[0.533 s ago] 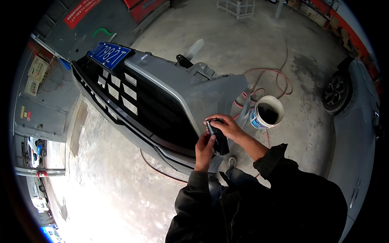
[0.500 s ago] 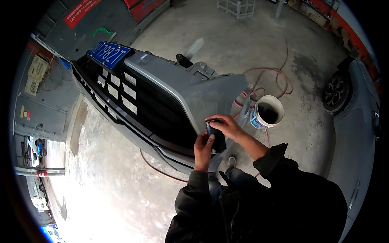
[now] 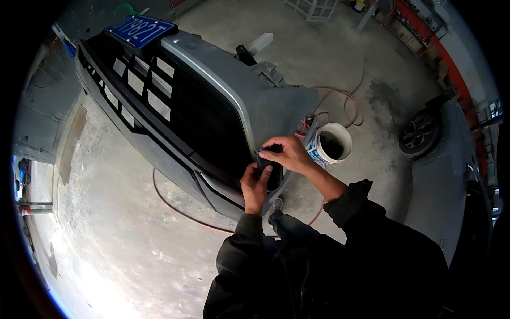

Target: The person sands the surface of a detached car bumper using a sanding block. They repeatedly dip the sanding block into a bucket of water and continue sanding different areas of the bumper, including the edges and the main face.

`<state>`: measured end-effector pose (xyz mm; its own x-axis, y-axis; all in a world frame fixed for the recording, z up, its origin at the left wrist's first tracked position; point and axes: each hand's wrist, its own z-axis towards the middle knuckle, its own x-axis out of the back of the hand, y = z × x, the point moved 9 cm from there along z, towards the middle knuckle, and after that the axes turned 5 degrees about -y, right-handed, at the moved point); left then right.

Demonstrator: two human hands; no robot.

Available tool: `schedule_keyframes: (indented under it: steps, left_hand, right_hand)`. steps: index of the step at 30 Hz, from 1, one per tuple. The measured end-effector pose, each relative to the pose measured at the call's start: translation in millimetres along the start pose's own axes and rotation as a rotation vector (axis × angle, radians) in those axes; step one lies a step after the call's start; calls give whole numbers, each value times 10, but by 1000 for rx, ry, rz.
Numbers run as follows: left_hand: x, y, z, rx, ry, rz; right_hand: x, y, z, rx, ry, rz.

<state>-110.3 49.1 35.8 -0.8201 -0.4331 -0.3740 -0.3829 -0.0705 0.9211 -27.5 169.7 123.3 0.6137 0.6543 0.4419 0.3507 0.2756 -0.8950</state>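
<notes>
Head view: a dark piece [image 3: 274,181] is held at the corner of a grey bumper [image 3: 276,106], close to the edge of its black grille [image 3: 204,130].
Right hand [image 3: 288,154]: fingers are curled and closed on the upper end of the piece, which is pinched with the thumb.
Left hand [image 3: 255,187]: the lower left side is gripped, with the thumb laid against the piece.
Dark piece: it is set between the two thumbs, its lower part extending below the left thumb; whether the bumper is touched cannot be told.
Bucket [image 3: 317,150]: a pale bucket is placed on the floor, right of the right hand.
Blue plate [image 3: 142,32]: it is mounted at the bumper's far end.
</notes>
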Motion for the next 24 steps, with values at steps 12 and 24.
schedule_keyframes:
  steps: [12, 24]
  left_hand:
    - [-9, -535, -80, 304, 187, -275]
    - [-109, -739, -50, 450, 206, -829]
  right_hand:
    - [-102, -223, 397, -102, 193, -277]
    - [-127, -488, 526, -52, 514, -599]
